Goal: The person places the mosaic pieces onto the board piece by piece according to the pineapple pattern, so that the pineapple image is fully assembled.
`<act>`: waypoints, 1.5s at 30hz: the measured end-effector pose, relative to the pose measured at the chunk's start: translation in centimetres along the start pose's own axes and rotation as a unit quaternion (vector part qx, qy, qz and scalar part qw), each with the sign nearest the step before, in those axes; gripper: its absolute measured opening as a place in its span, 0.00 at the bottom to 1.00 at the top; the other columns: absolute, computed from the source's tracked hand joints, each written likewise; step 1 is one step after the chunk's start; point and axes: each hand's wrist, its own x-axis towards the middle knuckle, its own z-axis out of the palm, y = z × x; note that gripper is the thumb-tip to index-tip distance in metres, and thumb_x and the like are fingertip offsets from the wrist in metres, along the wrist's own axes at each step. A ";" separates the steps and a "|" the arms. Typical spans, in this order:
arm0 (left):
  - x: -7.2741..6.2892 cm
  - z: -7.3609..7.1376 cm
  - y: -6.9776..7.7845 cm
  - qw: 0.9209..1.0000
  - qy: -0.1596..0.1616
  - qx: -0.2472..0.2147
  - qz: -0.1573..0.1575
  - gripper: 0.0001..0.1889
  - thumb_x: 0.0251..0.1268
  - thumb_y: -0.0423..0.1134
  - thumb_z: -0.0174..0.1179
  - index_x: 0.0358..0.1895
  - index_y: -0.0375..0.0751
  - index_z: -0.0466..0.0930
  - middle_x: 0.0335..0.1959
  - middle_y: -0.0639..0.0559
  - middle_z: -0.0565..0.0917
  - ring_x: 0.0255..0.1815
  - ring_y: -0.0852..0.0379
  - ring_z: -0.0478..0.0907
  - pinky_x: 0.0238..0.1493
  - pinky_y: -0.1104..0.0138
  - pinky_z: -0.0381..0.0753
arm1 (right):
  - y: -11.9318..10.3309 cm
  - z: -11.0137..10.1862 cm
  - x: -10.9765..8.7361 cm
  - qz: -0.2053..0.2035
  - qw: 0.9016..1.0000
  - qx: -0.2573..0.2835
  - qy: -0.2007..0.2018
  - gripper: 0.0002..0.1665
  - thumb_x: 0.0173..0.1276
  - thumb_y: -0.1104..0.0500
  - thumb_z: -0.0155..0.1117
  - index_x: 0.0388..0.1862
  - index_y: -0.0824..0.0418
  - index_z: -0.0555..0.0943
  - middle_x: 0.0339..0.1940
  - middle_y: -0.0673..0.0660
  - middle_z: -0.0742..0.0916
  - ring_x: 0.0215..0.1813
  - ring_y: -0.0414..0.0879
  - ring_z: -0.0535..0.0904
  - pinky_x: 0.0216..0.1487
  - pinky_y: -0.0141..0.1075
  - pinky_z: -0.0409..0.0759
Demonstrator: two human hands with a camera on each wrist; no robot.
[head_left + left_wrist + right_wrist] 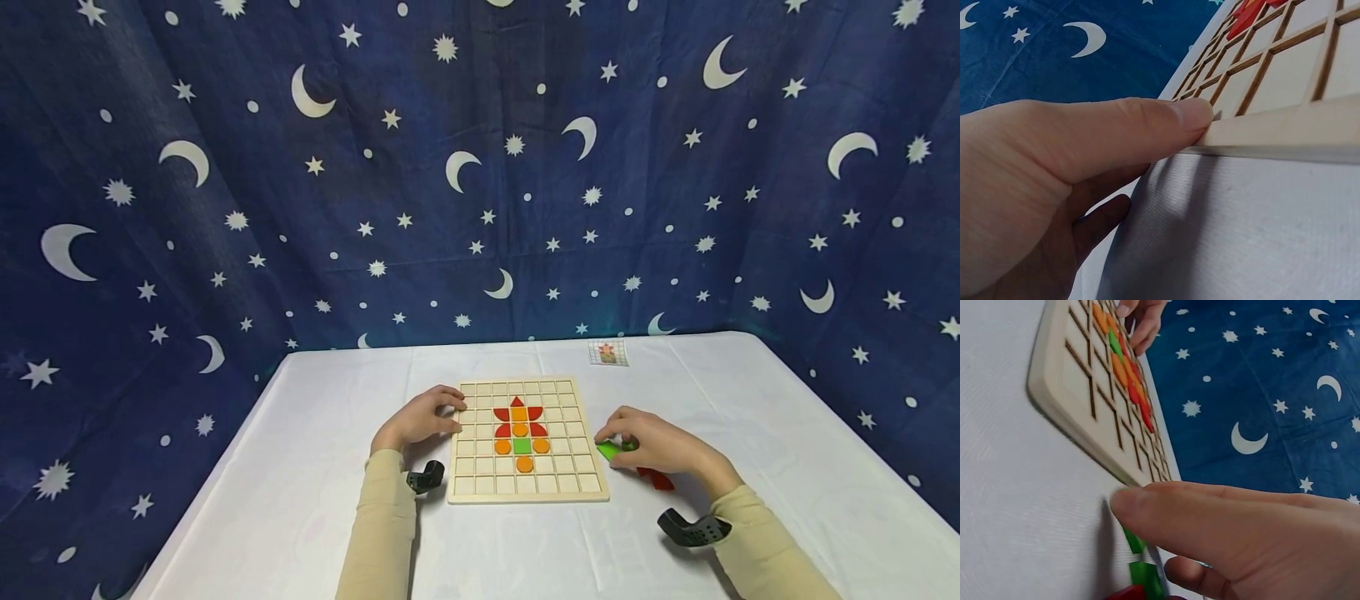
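A square wooden grid board (480, 486) lies in front of me. On it is a figure of red, orange and green pieces, with a green square (522, 446) among orange discs (525, 464). My left hand (423, 419) rests at the board's left edge, its thumb (1191, 114) lying on the rim. Off the board's right side, my right hand (656, 442) pinches a bright green piece (607, 450) between thumb and fingertips. Another green piece (1145, 578) shows below that hand, partly hidden, alongside red pieces (657, 479).
Behind the board, toward the back right of the white table (525, 550), lies a small card (607, 352) printed with a coloured figure on a grid. A dark blue curtain (420, 208) with moons and stars hangs behind the table. Each wrist wears a black camera.
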 end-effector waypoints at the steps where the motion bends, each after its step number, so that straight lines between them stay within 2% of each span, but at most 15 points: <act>1: 0.0 0.0 0.0 1.000 0.000 -0.001 0.001 0.17 0.57 0.36 0.70 0.51 0.41 0.84 0.63 0.50 0.75 0.69 0.46 0.66 0.71 0.51 0.63 | 0.0 0.1 0.1 0.002 1.000 0.000 -0.001 0.16 0.58 0.56 0.74 0.46 0.52 0.86 0.44 0.49 0.80 0.40 0.42 0.74 0.41 0.35 0.78; 8: -0.2 -0.2 0.2 1.000 0.001 -0.005 0.005 0.17 0.56 0.35 0.71 0.51 0.40 0.84 0.62 0.49 0.75 0.68 0.45 0.67 0.70 0.51 0.64 | -0.1 0.4 0.3 0.023 1.000 -0.014 0.009 0.10 0.60 0.58 0.73 0.42 0.52 0.85 0.41 0.46 0.80 0.39 0.40 0.74 0.44 0.37 0.79; 13: -0.1 -0.2 0.1 1.000 0.001 -0.004 0.009 0.17 0.56 0.35 0.71 0.50 0.40 0.84 0.62 0.49 0.75 0.68 0.45 0.67 0.70 0.50 0.64 | -0.1 0.3 0.3 0.049 0.998 -0.027 0.021 0.13 0.60 0.56 0.73 0.44 0.53 0.84 0.41 0.46 0.80 0.39 0.40 0.75 0.45 0.39 0.80; 19: -0.2 -0.2 0.1 1.000 0.000 -0.002 0.010 0.16 0.56 0.34 0.71 0.50 0.40 0.84 0.62 0.48 0.75 0.68 0.45 0.67 0.70 0.50 0.64 | 0.1 0.3 0.3 0.033 0.999 -0.029 0.015 0.11 0.60 0.58 0.72 0.42 0.54 0.84 0.39 0.46 0.80 0.39 0.40 0.75 0.44 0.39 0.80; 24: -0.1 -0.2 0.0 1.000 -0.002 0.000 0.009 0.17 0.57 0.35 0.71 0.51 0.40 0.84 0.62 0.49 0.75 0.68 0.45 0.66 0.70 0.50 0.63 | 0.3 0.5 0.3 0.038 0.999 -0.031 0.015 0.14 0.60 0.57 0.73 0.45 0.54 0.84 0.40 0.44 0.80 0.40 0.39 0.75 0.47 0.38 0.80; 30: 0.0 -0.2 -0.1 1.000 -0.005 0.005 0.009 0.18 0.57 0.36 0.71 0.51 0.41 0.84 0.62 0.50 0.75 0.69 0.46 0.66 0.71 0.51 0.62 | 0.2 0.4 0.3 0.031 0.999 -0.022 0.013 0.11 0.61 0.57 0.72 0.43 0.53 0.85 0.40 0.45 0.80 0.40 0.40 0.74 0.45 0.39 0.80; 35: 0.0 -0.1 -0.3 1.000 -0.007 0.004 0.012 0.17 0.57 0.35 0.70 0.51 0.40 0.84 0.62 0.50 0.75 0.68 0.45 0.67 0.69 0.51 0.65 | 0.2 0.2 0.1 0.031 0.999 -0.019 0.014 0.11 0.63 0.57 0.71 0.45 0.54 0.84 0.40 0.44 0.80 0.40 0.38 0.75 0.44 0.38 0.80; 39: 0.0 0.0 -0.2 1.000 -0.004 0.001 0.013 0.17 0.57 0.35 0.71 0.51 0.40 0.84 0.62 0.50 0.75 0.68 0.46 0.67 0.69 0.51 0.65 | 0.2 0.1 0.0 0.032 0.999 -0.027 0.034 0.12 0.64 0.58 0.70 0.46 0.56 0.83 0.39 0.45 0.81 0.39 0.38 0.75 0.44 0.39 0.80; 45: 0.1 0.0 -0.2 1.000 -0.003 0.000 0.012 0.17 0.56 0.35 0.71 0.50 0.40 0.84 0.62 0.50 0.75 0.68 0.45 0.66 0.70 0.50 0.63 | 0.4 0.1 0.1 0.025 0.995 -0.033 0.088 0.12 0.64 0.56 0.70 0.45 0.57 0.84 0.38 0.45 0.82 0.38 0.37 0.75 0.41 0.36 0.80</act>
